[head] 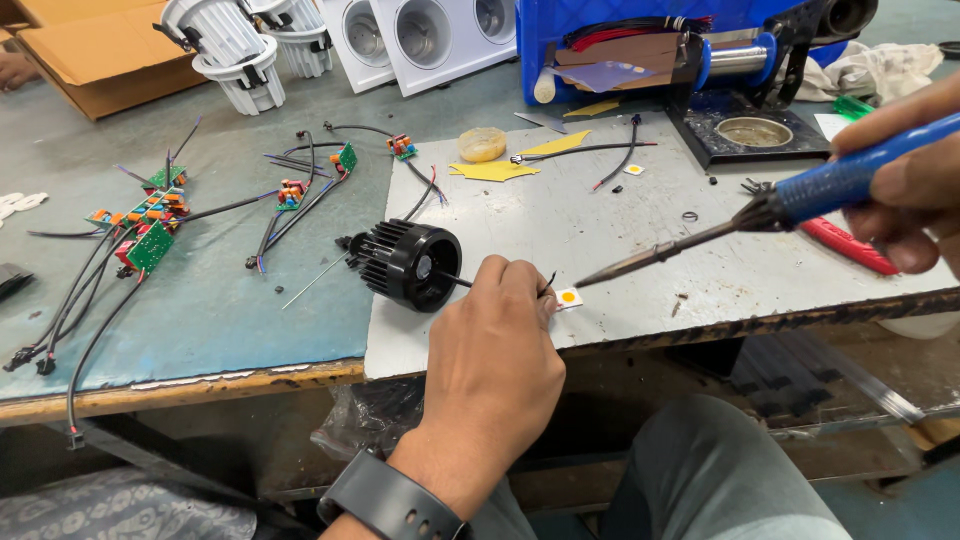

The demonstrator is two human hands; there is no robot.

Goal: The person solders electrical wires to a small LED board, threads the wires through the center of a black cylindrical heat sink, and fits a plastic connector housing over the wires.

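Crate (548,40): holding wires and cardboard.
Left hand (497,330): pinching a wire beside the chip (568,297).
Right hand (908,190): clamping the soldering iron (740,215).
Housing (408,264): lying left of the pinch.

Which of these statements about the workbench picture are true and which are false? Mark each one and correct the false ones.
1. The right hand holds a soldering iron with a blue handle. True.
2. The iron's tip points at a small yellow chip by the left hand. True.
3. The black finned housing lies right of the chip. False: it lies left of it.
4. The left wrist is bare. False: it wears a black watch.
5. The circuit boards lie at the left of the bench. True.
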